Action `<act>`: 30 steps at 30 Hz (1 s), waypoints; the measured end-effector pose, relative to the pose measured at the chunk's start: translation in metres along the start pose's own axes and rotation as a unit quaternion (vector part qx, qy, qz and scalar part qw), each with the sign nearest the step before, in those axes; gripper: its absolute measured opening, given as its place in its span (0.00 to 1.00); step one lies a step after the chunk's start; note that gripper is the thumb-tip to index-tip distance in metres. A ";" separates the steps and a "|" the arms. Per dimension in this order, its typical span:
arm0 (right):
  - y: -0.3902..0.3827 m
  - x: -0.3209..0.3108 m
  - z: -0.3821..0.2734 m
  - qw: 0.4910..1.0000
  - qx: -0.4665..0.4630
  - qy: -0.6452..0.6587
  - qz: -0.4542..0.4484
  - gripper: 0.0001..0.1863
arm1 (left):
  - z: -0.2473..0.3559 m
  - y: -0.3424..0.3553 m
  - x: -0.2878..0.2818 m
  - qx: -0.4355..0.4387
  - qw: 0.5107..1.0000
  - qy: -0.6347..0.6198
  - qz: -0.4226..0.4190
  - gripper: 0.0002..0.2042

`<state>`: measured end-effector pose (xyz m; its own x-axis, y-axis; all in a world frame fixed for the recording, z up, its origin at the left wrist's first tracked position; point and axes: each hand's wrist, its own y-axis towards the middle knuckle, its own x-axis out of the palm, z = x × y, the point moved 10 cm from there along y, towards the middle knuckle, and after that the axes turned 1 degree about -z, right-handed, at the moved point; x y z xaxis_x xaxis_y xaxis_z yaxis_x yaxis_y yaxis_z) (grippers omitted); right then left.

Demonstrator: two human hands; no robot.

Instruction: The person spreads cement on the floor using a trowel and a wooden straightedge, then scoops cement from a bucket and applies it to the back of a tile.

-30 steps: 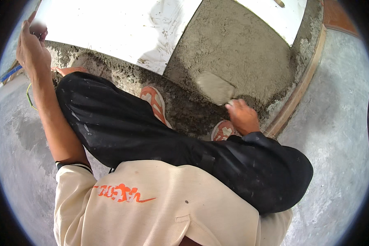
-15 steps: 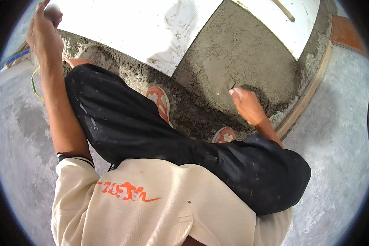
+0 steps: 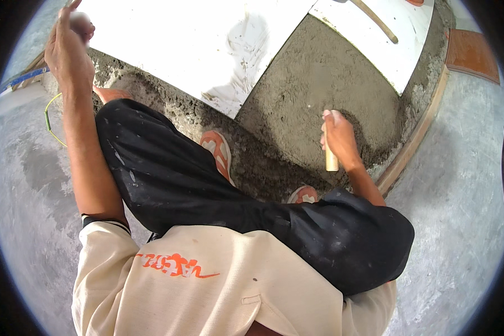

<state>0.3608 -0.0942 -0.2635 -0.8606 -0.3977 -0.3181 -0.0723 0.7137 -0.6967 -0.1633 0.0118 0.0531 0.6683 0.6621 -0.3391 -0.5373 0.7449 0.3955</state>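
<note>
My right hand (image 3: 339, 134) grips a pale wooden handle (image 3: 331, 159) over wet mortar (image 3: 283, 115); the tool's blade is hard to make out against the mortar. At upper left, my left hand (image 3: 68, 53) is raised by the edge of a large white tile (image 3: 168, 39), fingers curled at a blurred dark patch, so what they hold is unclear. The mortar fills a square between that tile and a smaller white board or tile (image 3: 369, 50), on which a wooden handle (image 3: 378, 22) lies.
My shoes (image 3: 215, 151) are on the rough dark strip below the mortar. A wooden batten (image 3: 414, 140) borders it at right, near a brown panel (image 3: 470, 53) and grey floor (image 3: 448, 196). A blue bar (image 3: 25, 78) and yellow-green cord (image 3: 49, 123) lie at far left.
My right hand has moved upward over the mortar, turning so the handle points toward me; the pale blade seen earlier no longer stands out. The view has shifted slightly, with the tiles lower in frame.
</note>
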 end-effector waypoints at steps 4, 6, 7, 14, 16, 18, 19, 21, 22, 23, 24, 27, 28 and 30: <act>0.001 0.032 -0.020 0.976 -0.097 -0.189 -0.046 0.22 | -0.007 0.001 -0.004 -0.006 1.000 0.008 0.002 0.20; -0.014 0.047 -0.033 0.925 -0.211 -0.313 -0.051 0.21 | -0.009 0.002 -0.007 -0.016 1.000 -0.009 0.001 0.20; -0.025 0.047 -0.032 0.906 -0.228 -0.353 -0.046 0.21 | -0.009 0.001 -0.011 -0.017 1.000 -0.004 0.008 0.20; 0.014 -0.030 -0.053 0.844 -0.225 -0.482 0.060 0.21 | -0.005 0.001 -0.006 0.002 1.000 -0.009 0.001 0.20; 0.048 -0.057 -0.068 0.851 -0.216 -0.468 0.099 0.22 | -0.003 0.003 -0.005 0.009 1.000 -0.009 -0.005 0.20; 0.071 -0.080 -0.069 0.864 -0.197 -0.443 0.136 0.23 | -0.004 0.002 -0.006 0.008 1.000 -0.001 -0.005 0.20; 0.075 -0.087 -0.056 0.902 -0.162 -0.385 0.113 0.23 | -0.005 0.001 -0.007 -0.002 1.000 0.002 0.004 0.20; 0.076 -0.081 -0.038 0.949 -0.113 -0.290 0.058 0.23 | -0.006 0.000 -0.009 -0.021 0.999 0.015 0.020 0.20; 0.073 -0.075 -0.030 0.960 -0.098 -0.259 0.031 0.22 | -0.005 0.001 -0.008 -0.020 1.000 0.011 0.020 0.20; 0.054 -0.052 -0.029 0.959 -0.106 -0.262 -0.002 0.22 | -0.005 0.002 -0.010 -0.021 1.000 0.011 0.020 0.20; 0.031 -0.031 -0.027 0.956 -0.113 -0.267 -0.033 0.21 | -0.005 0.001 -0.010 -0.023 0.999 0.007 0.021 0.20; -0.023 0.027 -0.012 0.917 -0.235 -0.315 -0.060 0.19 | -0.004 0.000 -0.001 -0.019 1.000 -0.009 0.007 0.21; -0.037 0.041 -0.003 0.917 -0.210 -0.326 -0.093 0.19 | -0.003 0.000 0.002 -0.013 1.000 -0.015 -0.001 0.21; -0.055 0.052 -0.001 0.913 -0.195 -0.341 -0.112 0.21 | -0.004 0.001 0.003 -0.008 1.000 -0.005 -0.005 0.21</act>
<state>0.3197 -0.1534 -0.2404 -0.2976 -0.7309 -0.6141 -0.4968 0.6679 -0.5541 -0.1639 0.0145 0.0487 0.6794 0.6531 -0.3346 -0.5377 0.7533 0.3787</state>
